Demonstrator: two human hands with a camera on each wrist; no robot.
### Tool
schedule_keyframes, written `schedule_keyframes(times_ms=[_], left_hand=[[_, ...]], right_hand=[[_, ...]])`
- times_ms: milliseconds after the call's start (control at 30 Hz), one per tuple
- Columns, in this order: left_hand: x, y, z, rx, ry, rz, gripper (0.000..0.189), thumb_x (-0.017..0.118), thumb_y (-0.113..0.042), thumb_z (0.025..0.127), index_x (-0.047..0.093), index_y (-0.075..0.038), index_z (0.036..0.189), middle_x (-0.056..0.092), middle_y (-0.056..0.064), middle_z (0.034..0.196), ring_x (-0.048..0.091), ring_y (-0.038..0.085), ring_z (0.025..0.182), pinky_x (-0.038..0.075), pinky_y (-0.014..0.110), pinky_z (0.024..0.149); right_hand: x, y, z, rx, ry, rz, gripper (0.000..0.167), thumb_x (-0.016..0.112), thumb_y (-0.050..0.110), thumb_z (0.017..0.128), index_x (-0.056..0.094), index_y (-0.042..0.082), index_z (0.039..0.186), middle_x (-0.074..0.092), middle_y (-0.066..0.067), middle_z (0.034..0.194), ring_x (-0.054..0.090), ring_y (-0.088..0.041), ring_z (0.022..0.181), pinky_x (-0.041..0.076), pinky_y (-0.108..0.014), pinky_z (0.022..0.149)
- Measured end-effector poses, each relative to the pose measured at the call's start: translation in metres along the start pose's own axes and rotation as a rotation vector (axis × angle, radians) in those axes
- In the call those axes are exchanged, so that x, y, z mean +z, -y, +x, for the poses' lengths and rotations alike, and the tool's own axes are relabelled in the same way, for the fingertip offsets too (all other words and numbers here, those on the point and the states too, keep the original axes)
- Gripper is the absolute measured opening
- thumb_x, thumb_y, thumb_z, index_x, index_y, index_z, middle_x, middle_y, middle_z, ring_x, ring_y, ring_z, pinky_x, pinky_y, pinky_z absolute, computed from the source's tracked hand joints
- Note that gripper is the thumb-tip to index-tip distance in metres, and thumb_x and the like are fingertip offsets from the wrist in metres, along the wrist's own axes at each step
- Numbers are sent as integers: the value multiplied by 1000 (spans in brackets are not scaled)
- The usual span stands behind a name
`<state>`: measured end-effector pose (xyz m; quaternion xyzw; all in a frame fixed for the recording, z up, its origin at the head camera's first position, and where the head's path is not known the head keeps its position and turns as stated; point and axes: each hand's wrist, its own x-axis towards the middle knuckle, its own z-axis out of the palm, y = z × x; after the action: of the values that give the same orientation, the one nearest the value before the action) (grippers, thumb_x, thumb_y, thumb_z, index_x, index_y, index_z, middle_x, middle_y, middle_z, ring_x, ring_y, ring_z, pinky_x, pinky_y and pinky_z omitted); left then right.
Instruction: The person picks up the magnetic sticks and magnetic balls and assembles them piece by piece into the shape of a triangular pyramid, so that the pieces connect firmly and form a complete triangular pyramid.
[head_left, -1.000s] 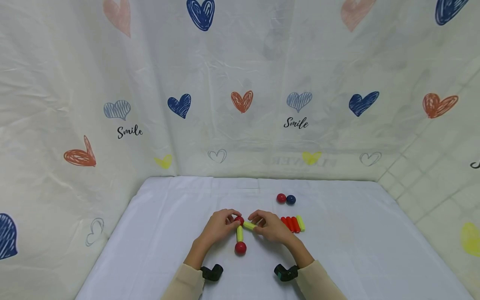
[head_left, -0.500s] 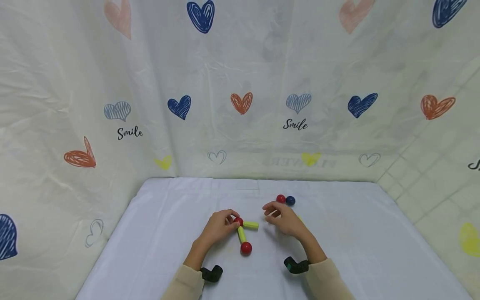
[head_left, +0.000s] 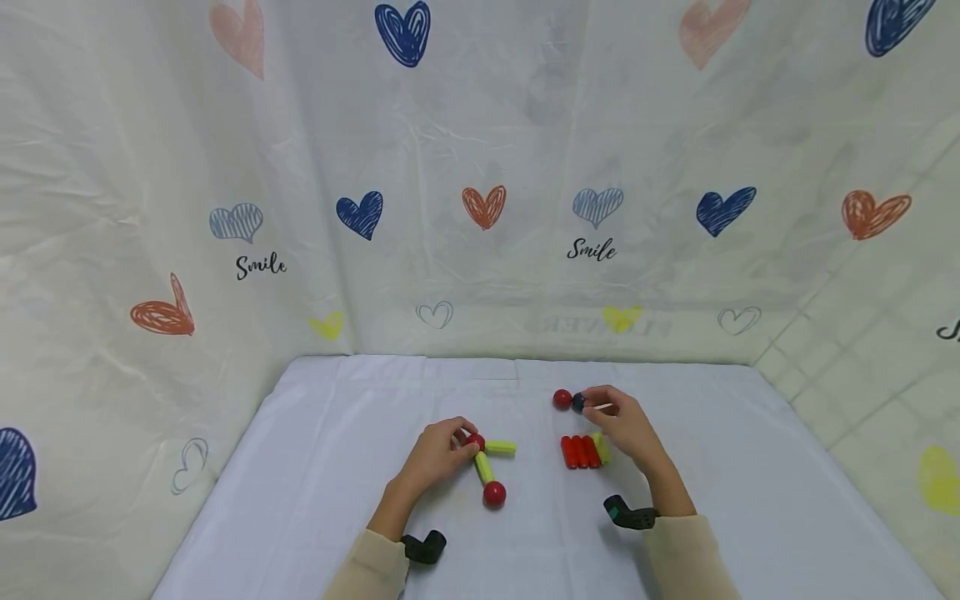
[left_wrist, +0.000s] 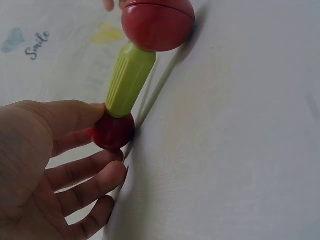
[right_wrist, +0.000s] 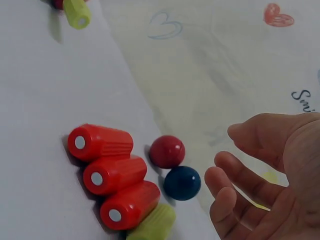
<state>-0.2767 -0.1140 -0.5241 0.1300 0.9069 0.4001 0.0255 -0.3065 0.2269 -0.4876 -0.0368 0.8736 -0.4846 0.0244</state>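
My left hand (head_left: 437, 450) pinches a red ball (left_wrist: 114, 131) between thumb and fingers. Two yellow-green magnetic rods join that ball: one rod (head_left: 500, 447) points right with a free end, the other (left_wrist: 131, 80) leads toward me to a second red ball (head_left: 494, 494). My right hand (head_left: 627, 427) is beside a dark blue ball (right_wrist: 182, 183), its fingers loosely bent with nothing between them. In the right wrist view a gap shows between fingertips and ball. A loose red ball (right_wrist: 167, 151) touches the blue one.
Nearer me than the loose balls lie three red rods (head_left: 580, 452) side by side, with a yellow-green rod (right_wrist: 154, 222) at their right end. White metal discs show on the red rods' ends. A white cloth (head_left: 337, 467) covers the table, and a heart-printed curtain (head_left: 480, 267) hangs behind.
My right hand has let go of the right-pointing yellow-green rod and moved right and away to the blue ball. The joined piece has turned slightly, its near red ball shifting right.
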Motion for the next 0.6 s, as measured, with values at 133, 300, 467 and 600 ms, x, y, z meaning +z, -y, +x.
schedule_keyframes(times_ms=[133, 300, 467, 600], left_hand=[[0, 0, 0, 3, 3, -6, 20, 71, -26, 97, 69, -22, 116, 67, -3, 97, 56, 13, 81, 47, 27, 71], [1, 2, 1, 10, -1, -14, 20, 70, -25, 97, 70, -24, 117, 67, -3, 100, 56, 14, 82, 47, 28, 72], [1, 3, 1, 11, -1, -7, 19, 70, -26, 97, 70, -26, 116, 67, -3, 99, 56, 13, 82, 47, 27, 72], [1, 3, 1, 10, -1, -3, 18, 70, -26, 97, 70, -26, 116, 67, -4, 99, 56, 13, 82, 47, 27, 72]], right_hand=[[-8, -9, 2, 50, -15, 5, 39, 60, 21, 103, 56, 9, 139, 60, -17, 132, 60, -30, 110, 56, -36, 86], [-12, -16, 6, 64, -9, 5, 41, 61, 22, 102, 55, 9, 141, 59, -20, 135, 60, -32, 112, 54, -32, 82], [-14, -18, 10, 74, 21, -10, 43, 62, 22, 102, 53, 9, 143, 56, -22, 139, 59, -32, 114, 55, -32, 82], [-17, -15, 18, 73, 60, -42, 45, 62, 20, 102, 52, 10, 144, 55, -23, 142, 58, -35, 116, 57, -37, 86]])
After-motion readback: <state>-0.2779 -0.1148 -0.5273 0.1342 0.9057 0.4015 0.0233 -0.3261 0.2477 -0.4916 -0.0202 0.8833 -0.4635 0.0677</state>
